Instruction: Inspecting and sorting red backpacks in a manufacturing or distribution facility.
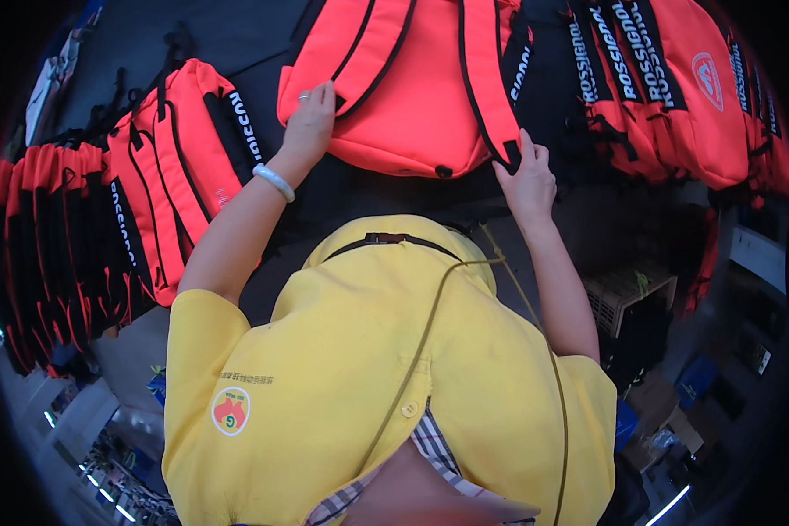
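A bright red-orange backpack (pixel 403 123) with black trim lies in front of me on the dark table, its back panel and two shoulder straps facing up. My left hand (pixel 310 124), with a ring and a pale bangle at the wrist, closes on the lower end of the left strap at the bag's side. On the other side, my right hand (pixel 529 180) pinches the lower end of the right strap (pixel 491 96), by its black end piece. The bag's upper part runs out of the picture.
Several matching backpacks stand in a row (pixel 53 237) at the left, with one leaning bag (pixel 180 167) nearest me. More stacked backpacks (pixel 697 96) are at the right. Below them is a crate (pixel 627 294). A thin cord (pixel 430 324) hangs over my yellow shirt.
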### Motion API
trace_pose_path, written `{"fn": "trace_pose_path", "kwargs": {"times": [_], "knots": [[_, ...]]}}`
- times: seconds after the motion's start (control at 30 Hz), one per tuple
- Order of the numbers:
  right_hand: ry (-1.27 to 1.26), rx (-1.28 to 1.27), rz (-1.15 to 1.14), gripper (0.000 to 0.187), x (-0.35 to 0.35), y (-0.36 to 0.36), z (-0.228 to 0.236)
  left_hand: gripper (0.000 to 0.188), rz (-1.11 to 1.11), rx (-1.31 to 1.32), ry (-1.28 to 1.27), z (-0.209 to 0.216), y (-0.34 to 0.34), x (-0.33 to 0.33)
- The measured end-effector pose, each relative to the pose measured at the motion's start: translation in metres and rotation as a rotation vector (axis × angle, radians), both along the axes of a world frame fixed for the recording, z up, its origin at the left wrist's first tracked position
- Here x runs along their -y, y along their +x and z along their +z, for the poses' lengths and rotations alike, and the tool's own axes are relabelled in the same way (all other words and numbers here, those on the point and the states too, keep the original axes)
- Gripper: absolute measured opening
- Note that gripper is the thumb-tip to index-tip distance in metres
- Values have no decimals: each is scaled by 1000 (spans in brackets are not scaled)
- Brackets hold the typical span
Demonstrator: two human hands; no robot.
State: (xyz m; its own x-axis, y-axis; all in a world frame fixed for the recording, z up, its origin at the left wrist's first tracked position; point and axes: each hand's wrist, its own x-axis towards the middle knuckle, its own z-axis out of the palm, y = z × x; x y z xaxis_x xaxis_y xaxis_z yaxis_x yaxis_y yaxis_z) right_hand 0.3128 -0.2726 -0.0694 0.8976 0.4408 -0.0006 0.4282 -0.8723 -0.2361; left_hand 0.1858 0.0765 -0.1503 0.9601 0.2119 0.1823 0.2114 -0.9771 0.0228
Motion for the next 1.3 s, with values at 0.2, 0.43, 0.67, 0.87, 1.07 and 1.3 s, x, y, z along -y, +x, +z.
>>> {"fn": "trace_pose_path", "kwargs": {"times": [0.2,0.43,0.67,0.87,1.07,1.3], "knots": [[440,-40,30,55,15,-5,9,33,-160,-62,-448,60,-50,33],[1500,-1550,-11,83,30,-25,52,16,135,-297,-1971,175,-86,57],[1671,-1854,-142,84,16,-50,41,55,125,106,-2395,149,-126,56],[1720,-1822,-178,82,9,-70,44,19,354,172,-1380,124,-121,79],[1731,-1800,-211,76,4,-79,45,26,562,155,-2105,127,-114,76],[1687,-1853,-290,84,13,-84,30,26,399,114,-2681,93,-131,76]]}}
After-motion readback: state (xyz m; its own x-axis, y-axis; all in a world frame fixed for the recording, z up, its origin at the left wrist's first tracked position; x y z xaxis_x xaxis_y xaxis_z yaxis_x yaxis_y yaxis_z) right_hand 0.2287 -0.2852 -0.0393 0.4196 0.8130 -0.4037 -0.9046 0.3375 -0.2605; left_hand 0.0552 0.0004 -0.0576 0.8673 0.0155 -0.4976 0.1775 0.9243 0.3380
